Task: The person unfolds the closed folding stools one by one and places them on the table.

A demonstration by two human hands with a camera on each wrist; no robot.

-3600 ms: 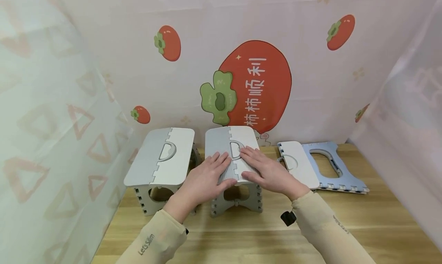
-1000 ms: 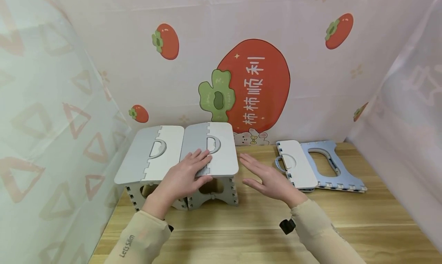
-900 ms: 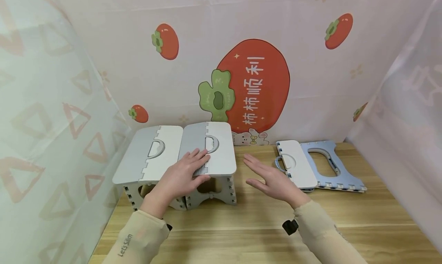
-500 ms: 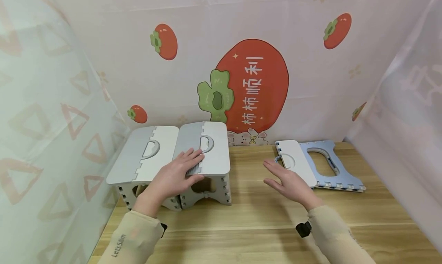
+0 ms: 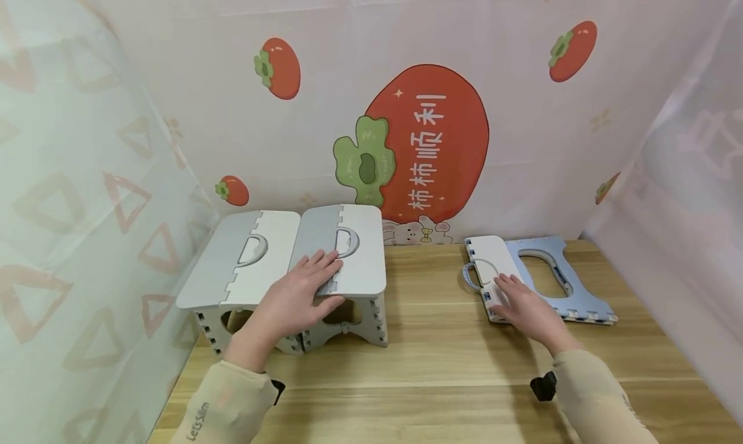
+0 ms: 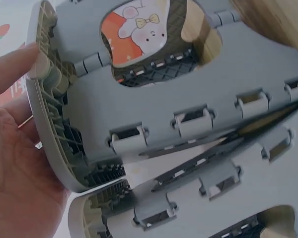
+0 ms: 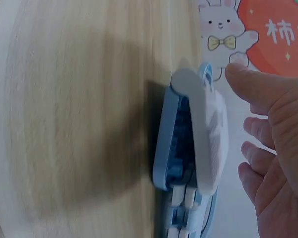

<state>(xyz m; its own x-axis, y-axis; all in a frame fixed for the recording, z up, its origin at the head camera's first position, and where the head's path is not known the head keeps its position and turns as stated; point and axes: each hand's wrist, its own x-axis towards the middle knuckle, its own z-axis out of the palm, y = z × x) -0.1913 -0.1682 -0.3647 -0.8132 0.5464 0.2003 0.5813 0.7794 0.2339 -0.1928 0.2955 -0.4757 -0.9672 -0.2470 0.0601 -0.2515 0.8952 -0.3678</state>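
Observation:
Two unfolded grey-and-white folding stools stand side by side: the left stool (image 5: 273,237) and the nearer-centre stool (image 5: 362,263). My left hand (image 5: 298,295) rests with extended fingers on the grey half of the second stool's top. In the left wrist view, its thumb lies along the top's edge, beside the hinged grey legs (image 6: 149,109). Over at the right, a folded blue-and-white stool (image 5: 580,299) lies flat. My right hand (image 5: 529,312) is over its white seat panel, fingers fairly straight; in the right wrist view the hand (image 7: 283,129) appears beside that panel, gripping nothing.
Everything stands on a wood-grain table (image 5: 406,392). Behind it hangs a pale cloth backdrop (image 5: 522,141) printed with persimmons, and similar cloth hangs on both sides. The folded stool's blue carry handle (image 5: 469,276) sticks out to its left.
The centre stool has slid left against the other stool, both shifting left with my left hand on top. My right hand has left the stool and moved right to the folded one.

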